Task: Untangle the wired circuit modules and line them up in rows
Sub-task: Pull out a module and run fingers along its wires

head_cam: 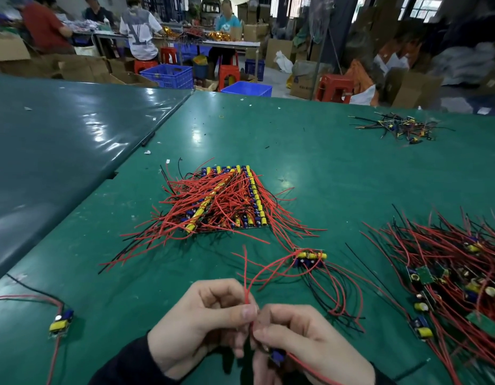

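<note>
My left hand point(202, 323) and my right hand point(304, 343) meet near the table's front edge. Both pinch the red wires point(247, 284) of one circuit module point(277, 357), whose blue part shows under my right fingers. Ahead, in the middle of the table, lies a stack of modules set in rows point(227, 201), yellow and blue parts lined up, red and black wires fanning out. A short row of modules point(310, 258) lies just right of my hands. At the right sits a tangled heap of modules point(449, 279).
A single module point(60, 325) with red and black wires lies at the front left. A small pile of wire scraps point(399, 127) sits far right on the green table point(310, 151). Beyond the table are people at benches, blue crates and red stools.
</note>
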The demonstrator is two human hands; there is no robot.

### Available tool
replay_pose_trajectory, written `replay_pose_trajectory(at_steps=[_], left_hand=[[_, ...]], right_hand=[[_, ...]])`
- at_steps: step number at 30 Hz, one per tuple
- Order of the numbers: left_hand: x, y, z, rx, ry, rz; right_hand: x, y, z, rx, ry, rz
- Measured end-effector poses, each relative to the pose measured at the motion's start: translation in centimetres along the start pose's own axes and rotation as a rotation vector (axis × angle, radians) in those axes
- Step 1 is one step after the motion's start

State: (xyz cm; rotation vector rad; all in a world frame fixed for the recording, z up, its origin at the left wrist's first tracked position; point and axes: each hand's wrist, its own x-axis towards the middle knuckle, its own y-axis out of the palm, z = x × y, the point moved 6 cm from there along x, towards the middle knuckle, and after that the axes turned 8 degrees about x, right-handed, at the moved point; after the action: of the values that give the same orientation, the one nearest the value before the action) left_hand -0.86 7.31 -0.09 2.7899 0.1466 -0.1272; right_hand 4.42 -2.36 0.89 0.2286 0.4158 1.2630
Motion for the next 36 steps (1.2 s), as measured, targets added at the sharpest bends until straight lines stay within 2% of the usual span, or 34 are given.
replay_pose_trajectory(at_steps=[7, 14, 16, 18, 23, 26, 28, 32, 36], left_hand=[[-0.2, 0.0, 0.0, -0.035, -0.004, 0.038], [-0.9, 1.5, -0.7, -0.128, 0.020, 0.292], [-0.8, 1.3, -0.8, -0.121, 0.024, 0.239], [-0.7, 0.6, -0.7, -0.002, 0.029, 0.097], [-0.6, 0.0, -1.9, 0.267, 0.270, -0.160], [-0.9, -0.1, -1.9, 0.324, 0.391, -0.307], [-0.8, -0.1, -1.5, 0.322, 0.402, -0.379], [-0.3, -0.3, -0.5, 0.129, 0.266, -0.366], [0.0, -0.5, 0.2, -0.044, 0.162, -0.327]], right_hand=[[-0.4, 0.2, 0.0, -0.022, 0.036, 0.109], [-0.6, 1.9, 0.5, 0.008, 0.094, 0.273], [-0.5, 1.8, 0.2, 0.031, 0.098, 0.245], [-0.3, 1.1, -0.3, 0.064, 0.099, 0.157], [-0.2, -0.2, -0.5, 0.004, 0.010, -0.079], [-0.4, -0.2, -0.4, -0.029, -0.047, -0.176], [-0.8, -0.4, -0.4, -0.099, -0.105, -0.253], [-1.0, -0.1, 0.3, -0.160, -0.183, -0.270], [-0.5, 0.1, 0.2, -0.112, -0.153, -0.220]])
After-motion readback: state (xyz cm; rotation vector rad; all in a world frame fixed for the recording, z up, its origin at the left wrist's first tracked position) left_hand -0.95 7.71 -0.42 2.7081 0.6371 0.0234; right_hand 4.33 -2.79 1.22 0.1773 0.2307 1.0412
